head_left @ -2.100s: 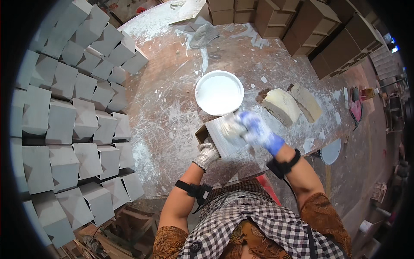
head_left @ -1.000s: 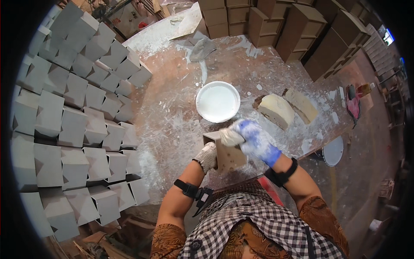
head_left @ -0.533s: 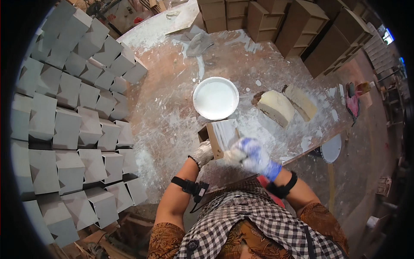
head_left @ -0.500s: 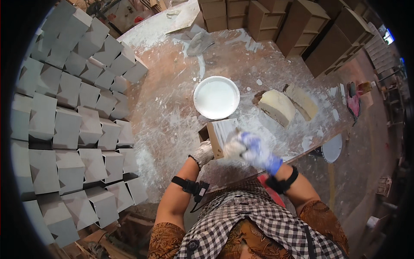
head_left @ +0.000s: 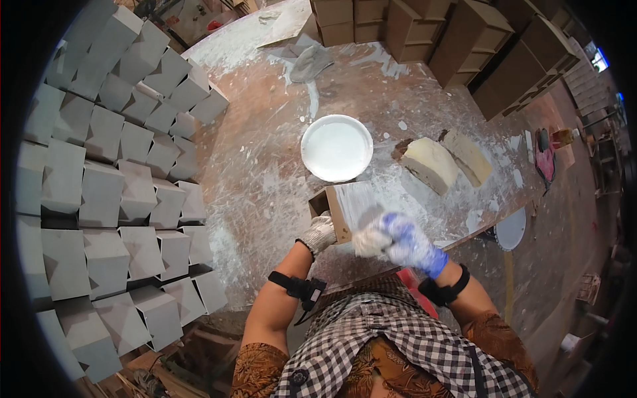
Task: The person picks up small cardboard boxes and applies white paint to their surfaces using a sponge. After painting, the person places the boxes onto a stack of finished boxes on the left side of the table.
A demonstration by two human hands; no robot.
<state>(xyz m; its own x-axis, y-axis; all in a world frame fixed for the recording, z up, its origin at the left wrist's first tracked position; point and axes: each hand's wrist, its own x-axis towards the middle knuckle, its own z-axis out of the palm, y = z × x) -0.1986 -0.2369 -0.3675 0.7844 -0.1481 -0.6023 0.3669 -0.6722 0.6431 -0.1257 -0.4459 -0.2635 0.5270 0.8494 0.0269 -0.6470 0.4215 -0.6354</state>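
Near the tub (head_left: 337, 147), right fingers (head_left: 393, 229) tight around a pale pad (head_left: 369, 241), left fingers (head_left: 323, 227) inside a box (head_left: 353, 202), spread unclear

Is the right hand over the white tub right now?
No: the right hand, in a blue-and-white glove, is at the near right side of the box, while the round white tub stands beyond the box.

The left forearm (head_left: 292, 262) slants far and rightward from the near side, its gloved left hand (head_left: 317, 233) partly hidden at the far end. The right forearm (head_left: 472, 302) angles far and leftward, the gloved right hand (head_left: 398, 240) curled and slightly blurred.
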